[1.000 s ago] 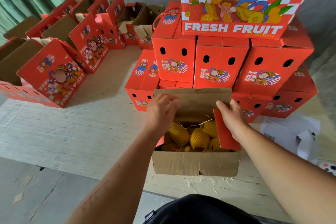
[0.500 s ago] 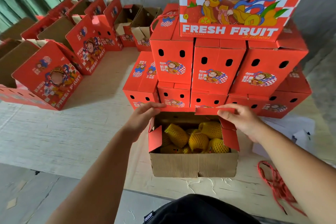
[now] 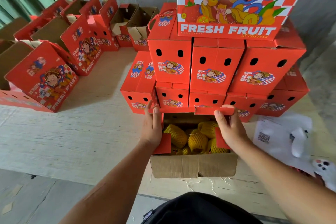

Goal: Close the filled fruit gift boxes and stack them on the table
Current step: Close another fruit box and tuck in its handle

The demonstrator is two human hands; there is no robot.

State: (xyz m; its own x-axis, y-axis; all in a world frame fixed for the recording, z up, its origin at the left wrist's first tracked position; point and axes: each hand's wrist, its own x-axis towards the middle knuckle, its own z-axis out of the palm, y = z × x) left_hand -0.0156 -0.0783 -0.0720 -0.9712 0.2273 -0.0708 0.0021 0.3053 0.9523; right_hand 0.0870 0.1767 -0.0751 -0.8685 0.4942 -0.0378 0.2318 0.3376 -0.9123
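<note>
A person's left hand [image 3: 152, 129] and right hand [image 3: 229, 129] pinched the far flap [image 3: 192, 110] of an open fruit box [image 3: 193, 166] at the table's [image 3: 72, 142] near edge, before stacked boxes [image 3: 216, 71]. Stiff card, probably heavy with netted fruit [image 3: 197, 140]; best lifted from beneath.

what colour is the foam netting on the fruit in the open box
Yellow foam netting, seen best in the head view.
</note>
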